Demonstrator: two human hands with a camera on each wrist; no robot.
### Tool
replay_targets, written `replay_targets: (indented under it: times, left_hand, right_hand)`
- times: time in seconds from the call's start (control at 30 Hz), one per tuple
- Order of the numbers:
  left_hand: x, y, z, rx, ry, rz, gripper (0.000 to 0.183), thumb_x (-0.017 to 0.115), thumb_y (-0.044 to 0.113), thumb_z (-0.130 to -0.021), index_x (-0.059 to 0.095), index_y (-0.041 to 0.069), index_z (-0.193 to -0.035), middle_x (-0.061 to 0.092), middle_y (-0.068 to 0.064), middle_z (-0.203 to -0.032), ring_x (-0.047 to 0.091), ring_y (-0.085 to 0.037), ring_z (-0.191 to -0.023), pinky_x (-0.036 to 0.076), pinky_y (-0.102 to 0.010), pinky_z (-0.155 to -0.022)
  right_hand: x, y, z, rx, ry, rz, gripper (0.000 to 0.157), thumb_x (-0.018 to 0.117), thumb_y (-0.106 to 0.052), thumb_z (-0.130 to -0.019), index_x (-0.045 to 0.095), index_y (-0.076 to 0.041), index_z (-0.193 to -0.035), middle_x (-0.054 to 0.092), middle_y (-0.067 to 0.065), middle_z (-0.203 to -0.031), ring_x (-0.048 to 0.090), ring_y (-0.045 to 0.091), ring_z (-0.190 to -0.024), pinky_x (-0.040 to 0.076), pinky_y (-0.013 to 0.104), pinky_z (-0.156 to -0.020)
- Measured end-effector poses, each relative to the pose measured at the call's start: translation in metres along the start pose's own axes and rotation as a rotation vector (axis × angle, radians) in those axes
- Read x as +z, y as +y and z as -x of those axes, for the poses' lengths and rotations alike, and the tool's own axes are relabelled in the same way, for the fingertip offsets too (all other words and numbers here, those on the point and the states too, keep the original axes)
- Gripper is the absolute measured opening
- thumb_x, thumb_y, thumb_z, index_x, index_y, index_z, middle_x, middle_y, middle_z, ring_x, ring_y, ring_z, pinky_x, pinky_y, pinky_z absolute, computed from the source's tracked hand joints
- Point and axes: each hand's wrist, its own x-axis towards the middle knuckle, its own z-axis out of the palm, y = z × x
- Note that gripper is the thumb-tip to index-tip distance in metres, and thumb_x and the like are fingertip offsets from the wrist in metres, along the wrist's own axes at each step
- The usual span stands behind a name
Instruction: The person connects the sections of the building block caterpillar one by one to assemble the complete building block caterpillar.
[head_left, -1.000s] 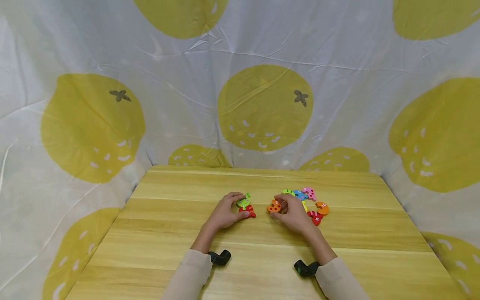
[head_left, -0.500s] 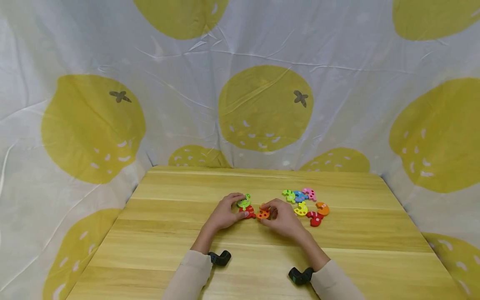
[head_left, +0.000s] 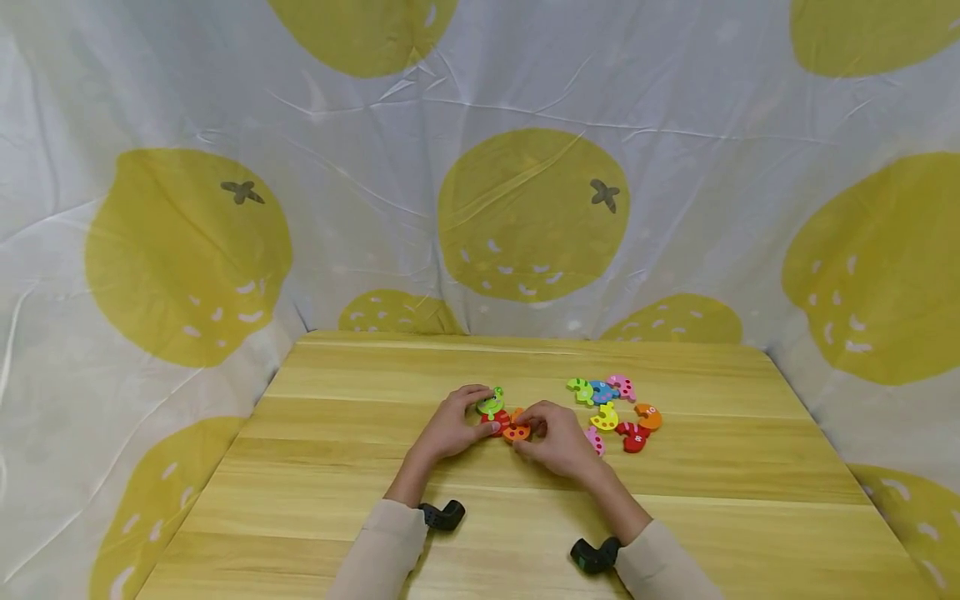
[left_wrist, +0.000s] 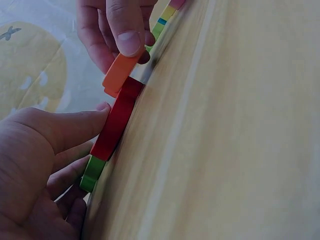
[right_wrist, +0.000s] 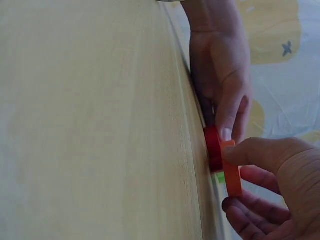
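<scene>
My left hand [head_left: 448, 423] holds a green caterpillar-head puzzle piece [head_left: 491, 406] and the red striped puzzle piece [left_wrist: 118, 123] joined below it, thumb on the red one. Both lie on the wooden table. Between thumb and fingers, my right hand [head_left: 558, 440] pinches an orange puzzle piece with red dots [head_left: 516, 432]. In the left wrist view the orange piece is raised a little above the table, its edge over the end of the red piece. The right wrist view shows the orange piece [right_wrist: 232, 169] right beside the red one. Whether they interlock, I cannot tell.
Right of my hands lie several loose puzzle pieces: a yellow one [head_left: 604, 417], a red one numbered 8 [head_left: 633, 437], an orange one numbered 10 [head_left: 649, 417], a pink one [head_left: 596, 441] near my right hand. Green, blue [head_left: 602, 392] and pink pieces touch farther back.
My right hand has moved left with the orange piece, from apart to right against the red piece. A pink piece beside it has come into view. The left hand has stayed in place.
</scene>
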Motion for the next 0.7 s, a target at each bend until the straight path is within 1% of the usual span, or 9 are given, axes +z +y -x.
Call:
replay_targets:
  times: [0.13,0.37,0.53,0.6,0.7]
  left_hand:
    - [0.0001,-0.0005,-0.0006,-0.004,-0.008,-0.013,0.06,0.078,0.031,-0.092,0.059,0.013,-0.146,0.052,-0.008,-0.154,0.044,-0.036,-0.145,0.035,-0.059,-0.12]
    - [-0.001,0.0002,-0.0009,0.0,-0.008,-0.01,0.061,0.078,0.032,-0.092,0.059,0.013,-0.146,0.051,-0.009,-0.154,0.044,-0.037,-0.145,0.034,-0.06,-0.12]
    - [-0.0014,0.0016,0.0007,-0.003,-0.008,-0.002,0.061,0.079,0.032,-0.091,0.06,0.012,-0.146,0.051,-0.009,-0.154,0.044,-0.037,-0.145,0.035,-0.06,-0.119]
    - [-0.0016,0.0028,0.0014,-0.014,-0.011,0.003,0.061,0.078,0.033,-0.091,0.059,0.013,-0.146,0.051,-0.008,-0.154,0.044,-0.036,-0.146,0.034,-0.059,-0.12]
    - [-0.0018,0.0048,0.0025,-0.011,-0.004,0.0,0.061,0.079,0.033,-0.09,0.06,0.012,-0.145,0.051,-0.009,-0.153,0.045,-0.036,-0.145,0.036,-0.06,-0.119]
  right_hand:
    - [0.0011,0.0,-0.0009,0.001,0.003,0.024,0.023,0.089,-0.02,-0.08,0.079,-0.018,-0.1,0.069,-0.005,-0.099,0.057,0.01,-0.083,0.05,0.024,-0.073]
    - [0.0018,-0.0045,-0.0015,0.021,0.006,0.026,0.022,0.09,-0.019,-0.079,0.079,-0.015,-0.098,0.068,-0.003,-0.097,0.056,0.011,-0.081,0.05,0.024,-0.071]
    - [0.0056,-0.0056,-0.0017,0.004,-0.003,0.052,0.022,0.089,-0.016,-0.078,0.079,-0.01,-0.097,0.068,0.0,-0.098,0.057,0.011,-0.082,0.05,0.024,-0.07]
    - [0.0069,-0.0059,-0.002,-0.001,-0.006,0.071,0.022,0.088,-0.016,-0.078,0.079,-0.01,-0.096,0.068,0.001,-0.098,0.057,0.01,-0.082,0.051,0.023,-0.071]
    - [0.0074,-0.0068,-0.0027,-0.001,-0.01,0.077,0.021,0.088,-0.016,-0.078,0.079,-0.01,-0.096,0.068,0.001,-0.098,0.057,0.01,-0.082,0.051,0.024,-0.072]
